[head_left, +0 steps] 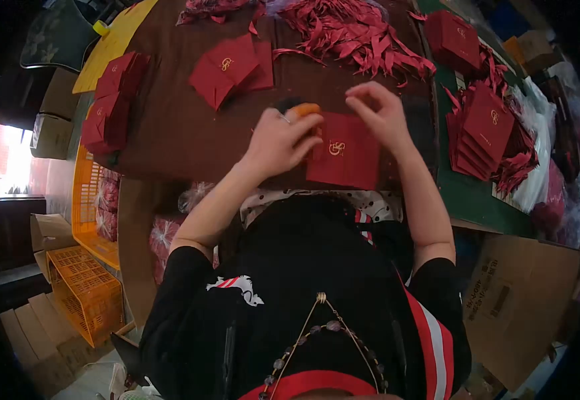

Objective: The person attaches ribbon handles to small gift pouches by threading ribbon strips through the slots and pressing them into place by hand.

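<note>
A flat dark-red paper bag [350, 157] with a gold logo lies on the brown cloth-covered table in front of me. My left hand [282, 139], wearing a ring, is at the bag's left edge, its thumb apart from the curled fingers. By its fingertips is a small orange thing [305, 109] with a black thing [286, 105] beside it; I cannot tell whether they are worn or lie on the table. Above the bag's upper right corner, my right hand [384, 115] has thumb and fingertips drawn together. Anything between them is too small to see.
More red bags [226, 67] lie ahead, near a heap of red ribbons [343, 33]. Folded bags [110, 110] stand at the left edge. On the right, a green table [460, 193] carries stacked bags [483, 130]. Orange crates [86, 293] and a cardboard box [520, 300] flank me.
</note>
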Demonstrator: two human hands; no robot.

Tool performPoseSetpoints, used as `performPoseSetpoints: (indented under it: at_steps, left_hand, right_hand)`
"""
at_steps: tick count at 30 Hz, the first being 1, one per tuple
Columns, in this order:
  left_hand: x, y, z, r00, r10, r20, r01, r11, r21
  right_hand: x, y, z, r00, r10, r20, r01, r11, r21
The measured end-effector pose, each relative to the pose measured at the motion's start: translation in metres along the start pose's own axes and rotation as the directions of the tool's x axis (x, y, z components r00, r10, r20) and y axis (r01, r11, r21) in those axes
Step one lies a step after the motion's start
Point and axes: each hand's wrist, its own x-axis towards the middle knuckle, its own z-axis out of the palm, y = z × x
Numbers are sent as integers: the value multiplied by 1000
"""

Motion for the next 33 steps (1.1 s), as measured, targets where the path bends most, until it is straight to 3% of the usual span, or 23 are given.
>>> performPoseSetpoints:
  at_steps: [1,3,4,7,8,10,13,16,18,20,22,23,24,26,29,30,31,33]
  left_hand:
    - [-7,5,11,998,61,19,-60,998,-11]
    - [-13,7,18,984,100,145,-102,995,2]
    - [-15,7,19,969,27,245,-27,1000,-4]
    - [-14,-2,17,988,72,137,-67,997,-39]
    - [-14,-1,13,994,61,91,-57,998,-40]
    - [-13,-8,6,996,76,-37,-75,997,33]
    - [-15,-14,-8,994,-100,33,97,992,78]
    - [-13,0,-11,998,9,63,-12,998,56]
    - [-11,10,-2,997,81,15,-81,995,65]
    - [-7,17,4,988,-107,108,97,991,90]
    - [0,1,19,985,-133,107,122,987,100]
    - [6,-4,22,955,-225,196,198,969,147]
    - [10,-8,24,908,-317,276,268,942,201]
    - [15,-15,27,931,-258,257,220,961,168]
    - [23,-13,20,922,-233,310,208,972,111]
    - [25,-12,16,905,-280,321,266,960,87]
    - [27,-13,14,886,-326,330,323,944,63]
    - [27,-12,7,910,-328,253,327,944,46]
  right_hand:
    - [14,-2,-9,988,-151,-34,136,954,-267]
    - [38,7,-19,989,-146,-8,114,808,-578]
    - [50,16,-22,984,-174,35,146,678,-721]
    - [69,43,-16,988,-138,63,123,489,-864]
    - [74,53,-15,987,-145,74,136,491,-860]
    - [78,63,-14,981,-152,119,167,361,-918]
    - [75,61,-15,964,-220,150,221,350,-910]
    - [70,64,-16,944,-276,180,272,341,-900]
    - [69,63,-17,938,-290,191,302,410,-860]
    - [66,57,-17,941,-285,184,298,435,-849]
    - [63,43,-16,925,-373,74,314,640,-702]
    - [64,37,-18,916,-400,36,344,735,-585]
    - [65,29,-20,915,-402,39,347,731,-587]
    - [65,11,-24,914,-375,-154,321,901,-292]
    - [66,-9,-39,868,-444,-224,391,888,-243]
    - [63,-15,-41,922,-309,-234,324,946,26]
    - [61,-21,-45,920,-311,-237,326,945,24]
    - [59,-32,-51,939,-250,-238,302,929,215]
